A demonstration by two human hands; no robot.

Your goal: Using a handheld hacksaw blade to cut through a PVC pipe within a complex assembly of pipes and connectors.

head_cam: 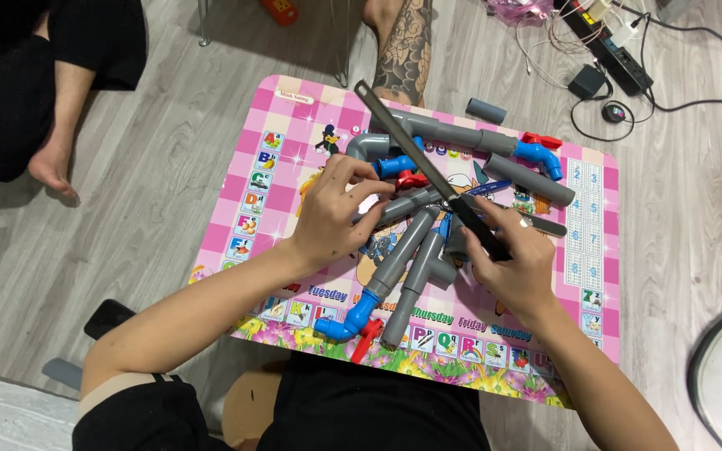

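Where grey floorboards (169, 167) spread, pink table (236, 200) apparently stands.

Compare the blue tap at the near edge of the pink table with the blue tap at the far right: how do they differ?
The near blue tap sits on the end of a grey pipe running toward the hands; the far blue tap ends the long grey pipe run across the table's far side. The near one's red handle overhangs the table edge; the far one's red handle lies over the pink table. Both are blue with red handles, and neither hand touches them.
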